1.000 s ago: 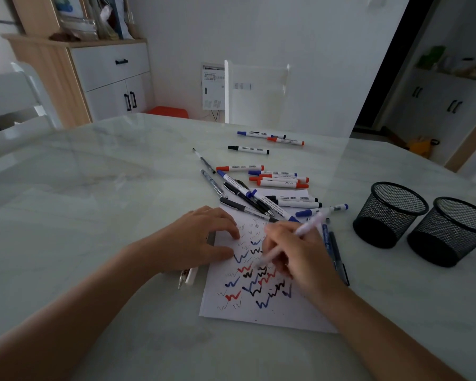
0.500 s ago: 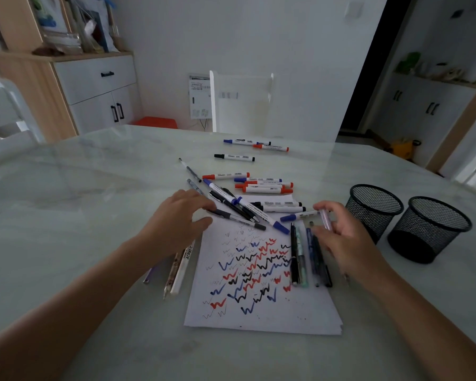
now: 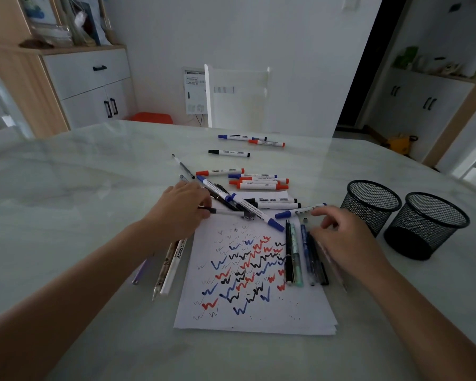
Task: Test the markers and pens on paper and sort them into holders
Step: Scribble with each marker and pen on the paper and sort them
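The left hand [image 3: 182,210] pinches a pen [image 3: 228,212] on the middle of the tabletop [image 3: 80,188]. The right hand [image 3: 344,237] rests loose, fingers apart. A chair [image 3: 237,100] stands past the far edge.

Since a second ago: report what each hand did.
The right hand stopped scribbling, moved right and laid its pale pen beside the pen row on the paper. The left hand left the paper, reached up to the pile and now pinches a grey pen. Both mesh holders stayed put.
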